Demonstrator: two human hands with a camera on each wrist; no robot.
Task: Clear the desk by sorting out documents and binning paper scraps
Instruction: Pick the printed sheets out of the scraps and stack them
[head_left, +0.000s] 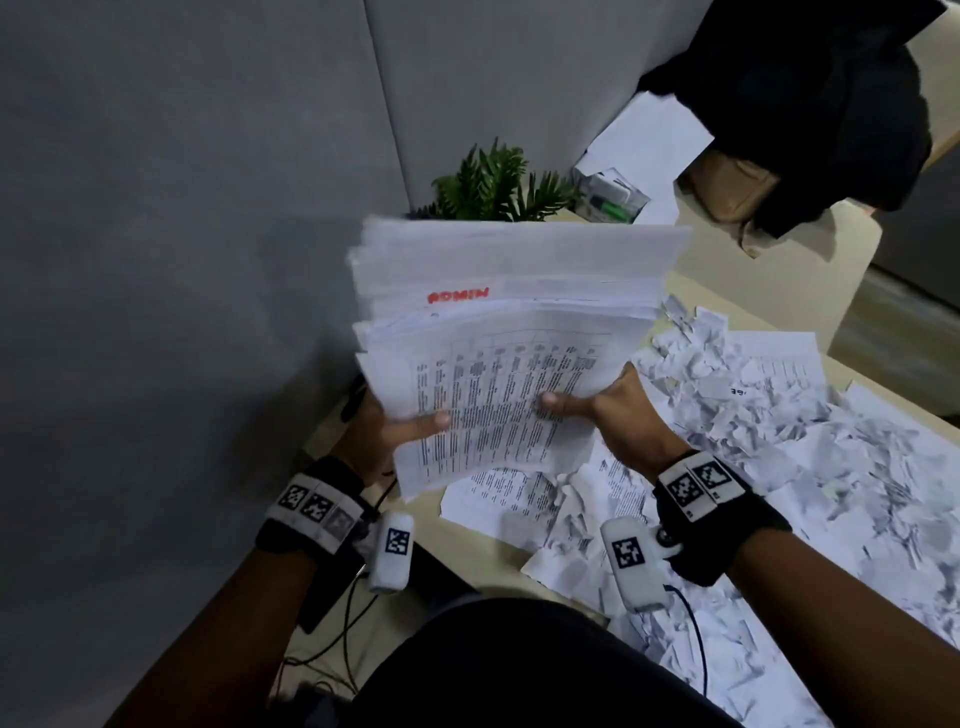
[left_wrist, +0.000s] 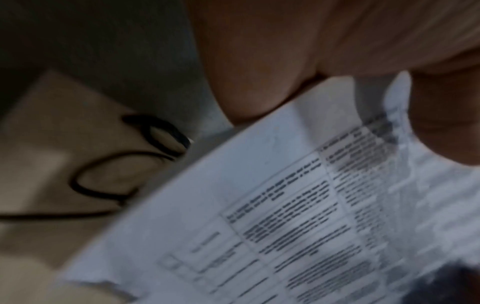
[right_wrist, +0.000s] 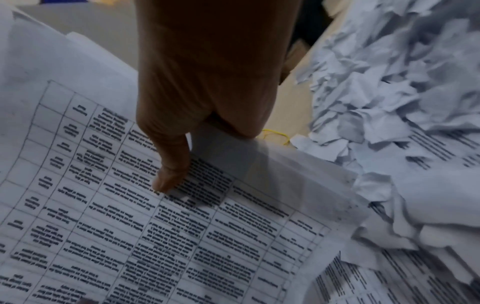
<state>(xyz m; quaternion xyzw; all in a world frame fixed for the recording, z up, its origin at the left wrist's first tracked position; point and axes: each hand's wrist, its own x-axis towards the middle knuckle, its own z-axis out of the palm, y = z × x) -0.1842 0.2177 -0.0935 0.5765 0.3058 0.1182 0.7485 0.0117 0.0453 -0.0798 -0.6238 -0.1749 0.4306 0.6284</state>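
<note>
A thick stack of printed documents (head_left: 498, 332) is held up above the desk, its top sheet a table of text (right_wrist: 161, 236). One sheet deeper in the stack shows red lettering. My left hand (head_left: 395, 426) grips the stack's left edge, thumb on top (left_wrist: 441, 115). My right hand (head_left: 587, 402) grips the right edge, thumb pressed on the top sheet (right_wrist: 168, 176). Torn and crumpled paper scraps (head_left: 727, 384) lie heaped on the desk to the right, over loose printed sheets (head_left: 519, 499). The same scraps (right_wrist: 376, 86) fill the right wrist view's right side.
A small green plant (head_left: 498, 182) and a clear pen holder (head_left: 613, 197) stand at the desk's back by the grey partition (head_left: 182, 208). A dark bag or garment (head_left: 810, 104) hangs at the upper right. Black cables (left_wrist: 109, 181) trail at the desk's left edge.
</note>
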